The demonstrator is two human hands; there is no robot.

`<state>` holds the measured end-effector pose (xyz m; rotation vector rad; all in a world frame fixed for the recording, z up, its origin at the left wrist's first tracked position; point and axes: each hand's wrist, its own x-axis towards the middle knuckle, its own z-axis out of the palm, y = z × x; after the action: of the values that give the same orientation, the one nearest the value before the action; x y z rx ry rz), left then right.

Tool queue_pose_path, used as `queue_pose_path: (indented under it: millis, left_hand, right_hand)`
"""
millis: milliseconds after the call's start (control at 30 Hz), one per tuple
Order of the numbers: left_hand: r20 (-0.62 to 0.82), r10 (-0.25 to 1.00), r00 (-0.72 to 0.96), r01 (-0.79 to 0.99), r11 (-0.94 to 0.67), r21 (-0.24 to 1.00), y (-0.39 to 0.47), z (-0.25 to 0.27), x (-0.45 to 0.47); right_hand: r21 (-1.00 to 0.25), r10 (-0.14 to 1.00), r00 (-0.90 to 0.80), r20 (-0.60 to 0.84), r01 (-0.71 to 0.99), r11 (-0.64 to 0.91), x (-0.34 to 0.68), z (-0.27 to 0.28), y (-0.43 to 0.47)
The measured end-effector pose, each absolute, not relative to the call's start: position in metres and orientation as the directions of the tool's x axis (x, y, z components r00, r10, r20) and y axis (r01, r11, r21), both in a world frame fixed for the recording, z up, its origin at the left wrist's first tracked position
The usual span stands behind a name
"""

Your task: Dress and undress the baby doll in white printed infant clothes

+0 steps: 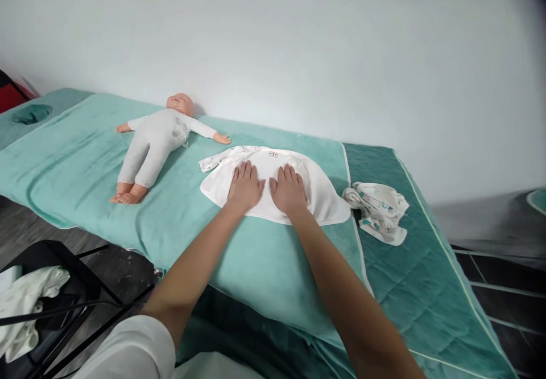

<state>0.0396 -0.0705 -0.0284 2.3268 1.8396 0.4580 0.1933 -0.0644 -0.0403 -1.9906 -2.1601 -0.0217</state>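
Note:
A white baby garment [328, 202] lies spread on the green bed cover, with a small label near its top edge and a patterned sleeve at its upper left. My left hand [247, 186] rests flat on the left part of the cloth, fingers stretched out. On the right part, my right hand [289, 188] presses down flat in the same way, its fingers extended. A strip of bare cloth shows between the two hands. To the left, a baby doll [156, 134] in white clothing lies on its back, one arm reaching toward the garment.
A crumpled patterned baby garment [381, 211] lies on the darker green quilted cover [409, 271] at right. The lighter green cover [77, 157] spans the bed along the white wall [298, 54]. At lower left, a black chair [81, 276] holds a light cloth [36, 293].

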Motion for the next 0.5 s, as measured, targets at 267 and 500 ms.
queue_pose_path:
  millis: [267, 500]
  left_hand:
    - [0.393, 0.903, -0.175, 0.776, -0.119, 0.619, -0.107, -0.024, -0.037]
    - [0.197, 0.943, -0.267, 0.823, 0.117, 0.556, -0.072, -0.026, -0.071]
  right_hand:
    - [-0.113, 0.985, -0.091, 0.148, 0.988, 0.108, 0.187, -0.04, -0.107]
    - [-0.123, 0.971, -0.151, 0.187, 0.977, 0.175, 0.185, -0.041, -0.136]
